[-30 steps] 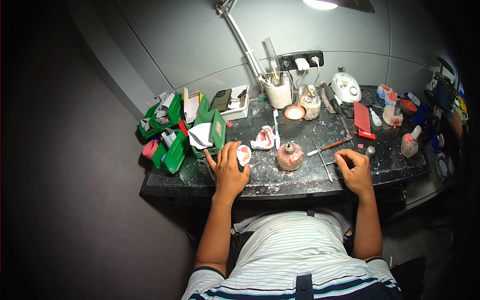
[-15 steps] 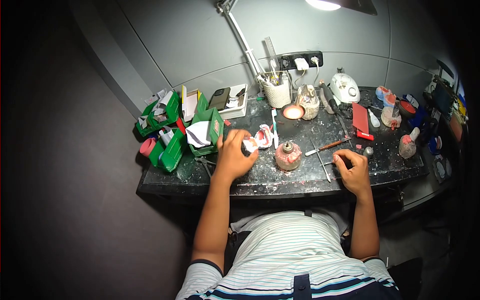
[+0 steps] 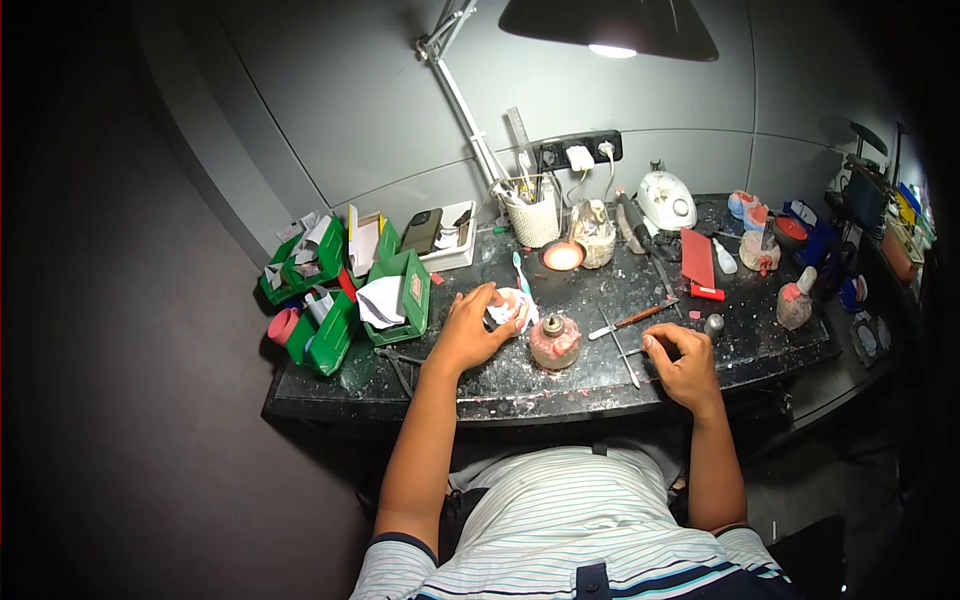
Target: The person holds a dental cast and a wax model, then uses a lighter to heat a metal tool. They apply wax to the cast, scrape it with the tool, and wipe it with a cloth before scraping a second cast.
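Observation:
My left hand (image 3: 472,328) is closed round a white and pink dental model (image 3: 508,310), its fingers over the left side. Just to the right of that hand stands a round burner (image 3: 555,342) with a metal top. My right hand (image 3: 682,362) rests at the bench's front right with curled fingers and the thumb near the index finger. Whatever lies between those fingertips is too small to make out. Beside them, a brown-handled tool (image 3: 646,315) crosses a thin metal instrument (image 3: 624,352).
Green bins (image 3: 400,295) with papers stand at the left, near a white tray (image 3: 462,250) with a phone. A toothbrush (image 3: 520,272), a lit round dish (image 3: 563,256) and a pen holder (image 3: 534,222) are behind. Red sheets (image 3: 697,258) and a white device (image 3: 666,200) are at the right.
The camera view has shifted, so the bench sits lower and further left. The white piece in my left hand and the pink and white model beside it are now together. My right hand keeps its curl.

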{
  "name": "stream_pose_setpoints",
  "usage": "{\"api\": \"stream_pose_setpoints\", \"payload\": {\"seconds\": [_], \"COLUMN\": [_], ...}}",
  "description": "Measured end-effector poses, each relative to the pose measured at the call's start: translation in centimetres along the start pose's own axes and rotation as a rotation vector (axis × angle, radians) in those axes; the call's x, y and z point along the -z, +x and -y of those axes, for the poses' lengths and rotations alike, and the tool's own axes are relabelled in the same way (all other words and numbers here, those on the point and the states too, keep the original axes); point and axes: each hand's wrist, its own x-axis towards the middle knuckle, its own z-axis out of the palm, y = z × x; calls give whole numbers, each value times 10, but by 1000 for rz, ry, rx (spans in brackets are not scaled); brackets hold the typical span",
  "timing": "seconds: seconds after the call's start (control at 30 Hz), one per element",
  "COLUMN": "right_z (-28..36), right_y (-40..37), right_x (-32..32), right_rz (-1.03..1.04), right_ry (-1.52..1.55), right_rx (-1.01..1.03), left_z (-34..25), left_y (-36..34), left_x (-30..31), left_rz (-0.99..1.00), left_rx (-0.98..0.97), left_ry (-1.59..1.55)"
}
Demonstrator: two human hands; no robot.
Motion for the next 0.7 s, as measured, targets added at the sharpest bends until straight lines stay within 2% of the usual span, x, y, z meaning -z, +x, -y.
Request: {"api": "stream_pose_setpoints", "payload": {"seconds": [0.17, 0.23, 0.3, 0.37, 0.4, 0.43, 0.5, 0.57, 0.63, 0.7], "right_z": [1, -4, -3, -1, 1, 2, -4, 0, -1, 0], "right_y": [0, 1, 0, 0, 1, 0, -1, -1, -1, 0], "right_x": [0, -1, -2, 0, 0, 2, -2, -2, -1, 2], "right_rz": [1, -6, -18, 6, 24, 35, -12, -26, -41, -25], "right_ry": [6, -6, 8, -10, 1, 12, 27, 64, 16, 12], "right_rx": [-9, -1, 6, -17, -40, -62, -29, -47, 36, -8], "left_z": [-14, -27, -51, -67, -71, -64, -41, -46, -45, -49], "left_y": [-2, -8, -18, -33, -41, -50, -64, -75, -72, -68], "left_x": [13, 23, 38, 44, 45, 30, -4, -12, -11, -14], "left_rz": [11, -121, -155, -328, -352, -345, -496, -393, -438, -455], "left_rx": [-46, -153, -205, -209, -239, -245, -281, -71, -100, -77], "left_ry": [-29, 88, 53, -261, -249, -258, -118, 77, -51, -47]}}
